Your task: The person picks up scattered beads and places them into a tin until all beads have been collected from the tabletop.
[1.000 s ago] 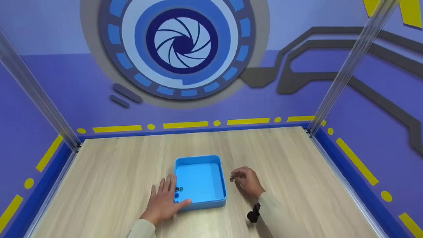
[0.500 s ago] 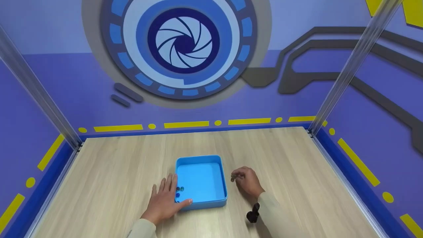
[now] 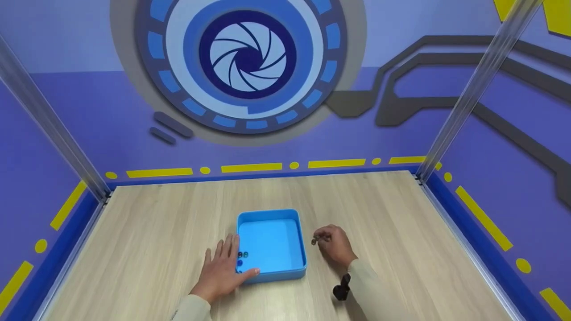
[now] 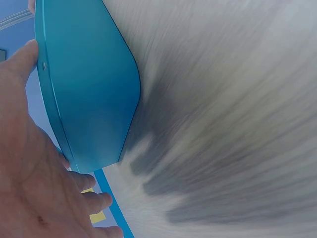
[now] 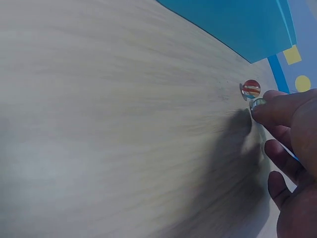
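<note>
A square light-blue box (image 3: 270,245) without a lid stands on the wooden table. Several small marbles (image 3: 246,255) lie in its front left corner. My left hand (image 3: 219,271) rests on that corner, its fingers straight along the left side and the thumb over the front rim. To the right of the box, my right hand (image 3: 337,244) is low over the table and pinches a clear marble (image 5: 258,102) between thumb and finger. Right beside it on the table lies a red-and-white striped glass marble (image 5: 251,89). The right hand's other fingers are bent and partly hide one another.
Purple-blue printed panels (image 3: 285,151) wall in the table at the back and sides. Metal posts (image 3: 473,89) rise at the back corners. A black device (image 3: 342,287) is worn at the right wrist.
My right fingertips have shifted very slightly to the right, and one marble shows a bit more clearly at their left. The left hand and the box stay in place.
</note>
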Available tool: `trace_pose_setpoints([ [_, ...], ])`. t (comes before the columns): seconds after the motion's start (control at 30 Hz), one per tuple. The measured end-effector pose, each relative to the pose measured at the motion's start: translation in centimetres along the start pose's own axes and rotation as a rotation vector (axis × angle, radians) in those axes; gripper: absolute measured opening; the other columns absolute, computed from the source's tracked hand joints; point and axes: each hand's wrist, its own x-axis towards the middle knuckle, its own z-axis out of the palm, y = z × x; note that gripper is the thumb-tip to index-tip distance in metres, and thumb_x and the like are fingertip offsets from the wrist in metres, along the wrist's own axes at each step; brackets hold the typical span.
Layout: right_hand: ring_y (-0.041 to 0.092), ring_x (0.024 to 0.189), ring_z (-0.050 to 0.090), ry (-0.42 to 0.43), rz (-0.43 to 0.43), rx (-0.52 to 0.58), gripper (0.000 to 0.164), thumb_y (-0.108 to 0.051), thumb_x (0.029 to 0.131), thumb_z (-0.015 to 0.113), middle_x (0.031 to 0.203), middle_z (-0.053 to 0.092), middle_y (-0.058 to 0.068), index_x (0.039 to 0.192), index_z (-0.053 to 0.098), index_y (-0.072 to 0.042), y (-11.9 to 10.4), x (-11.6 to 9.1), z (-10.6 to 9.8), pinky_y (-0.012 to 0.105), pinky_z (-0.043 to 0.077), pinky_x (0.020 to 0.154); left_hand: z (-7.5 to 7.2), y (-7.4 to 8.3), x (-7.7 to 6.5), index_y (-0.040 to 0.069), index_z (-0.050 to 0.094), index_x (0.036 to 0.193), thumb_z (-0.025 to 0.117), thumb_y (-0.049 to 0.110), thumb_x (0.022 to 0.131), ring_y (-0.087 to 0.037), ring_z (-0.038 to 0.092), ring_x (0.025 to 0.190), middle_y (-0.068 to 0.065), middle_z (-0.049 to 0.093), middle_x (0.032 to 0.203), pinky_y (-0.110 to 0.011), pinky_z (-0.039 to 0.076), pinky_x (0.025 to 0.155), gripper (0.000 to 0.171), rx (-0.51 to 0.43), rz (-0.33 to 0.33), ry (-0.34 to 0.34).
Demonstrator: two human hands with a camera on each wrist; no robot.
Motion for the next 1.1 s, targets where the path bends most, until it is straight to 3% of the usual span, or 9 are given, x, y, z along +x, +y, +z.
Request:
trace_pose_setpoints([
  [0.3,0.018,0.092,0.064,0.001,-0.019,0.021,0.013,0.002,0.087,0.065,0.091,0.071,0.003,0.093,0.073,-0.007,0.09,-0.04,-0.09,0.04,0.053,0.083,0.06,-0.01,0.01,0.011,0.017,0.156,0.055,0.078,0.076,-0.043,0.019,0.147,-0.016,0.019,0.161,-0.069,0.007,0.113,0.111,0.006,0.003,0.011],
  [0.63,0.015,0.093,0.064,0.005,0.034,0.014,0.019,0.006,0.084,0.064,0.094,0.07,0.002,0.092,0.072,-0.011,0.07,-0.09,0.16,0.039,0.053,0.086,0.0,-0.01,-0.04,0.01,0.016,0.156,0.056,0.078,0.077,-0.043,0.017,0.148,-0.016,0.018,0.162,-0.069,0.005,0.113,0.112,-0.005,0.011,0.008],
  [1.1,0.016,0.093,0.064,-0.006,0.031,0.041,0.018,0.005,0.085,0.065,0.094,0.07,0.0,0.092,0.072,-0.01,-0.03,-0.14,0.05,0.04,0.053,0.088,0.16,-0.11,0.07,0.011,0.016,0.156,0.055,0.079,0.076,-0.043,0.019,0.147,-0.016,0.019,0.161,-0.069,0.006,0.113,0.111,0.003,0.005,0.012],
])
